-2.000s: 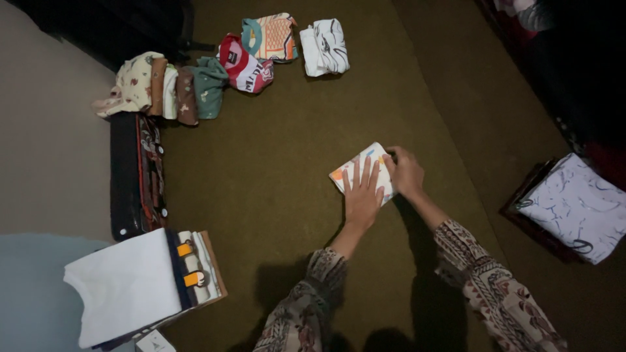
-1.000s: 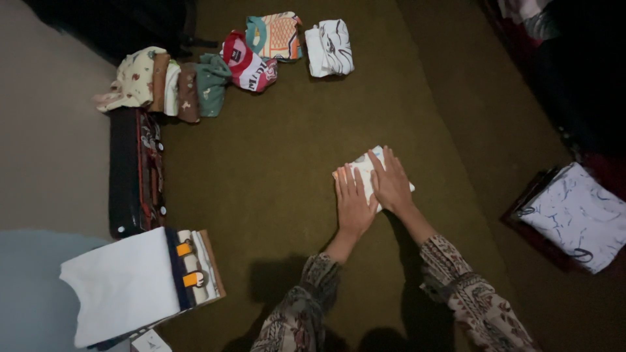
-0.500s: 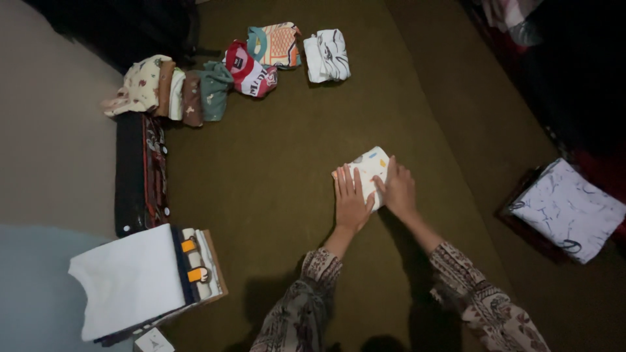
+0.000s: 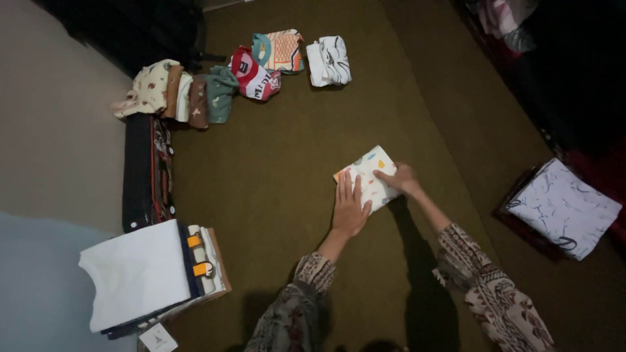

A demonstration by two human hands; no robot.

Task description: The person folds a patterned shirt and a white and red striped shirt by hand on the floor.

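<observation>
Both hands flat, fingers spread, on small folded cloth (image 4: 370, 177): left hand (image 4: 349, 208) now lower, right hand (image 4: 403, 179) at edge; fold pressed, nearly done.

the folded cloth (image 4: 368, 177) under both hands looks soft, matt cotton, white with small coloured specks. the carpet (image 4: 274, 176) is matt olive with a short rough pile. the white stack (image 4: 137, 274) is smooth matt fabric. the sleeves (image 4: 486, 293) are patterned woven cloth.
</observation>
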